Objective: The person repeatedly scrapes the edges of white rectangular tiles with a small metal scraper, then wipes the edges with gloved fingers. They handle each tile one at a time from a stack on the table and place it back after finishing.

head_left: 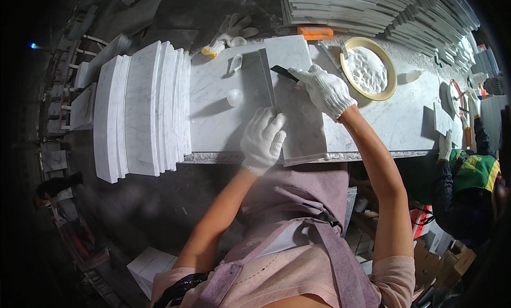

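Note:
My left hand (263,140), in a white knit glove, has its fingers closed on the near end of a thin marble tile (268,76) whose narrow edge faces up. My right hand (325,92), gloved the same way, grips a dark flat-bladed scraper (283,72). Its blade points left toward the tile's edge; I cannot tell whether they touch. Beyond the scraper lies a pale marble slab (288,51), brightly lit, with a shaded part nearer me. A tan bowl (394,76) of white paste or powder (367,68) sits to the right of my right hand.
Marble tiles stand stacked on the left (143,105); more slabs are piled at the back right (346,10). A small white cup (234,97), a clear piece (236,63), a loose glove (234,31) and an orange block (315,33) are around. A co-worker (474,175) handles a tile at right.

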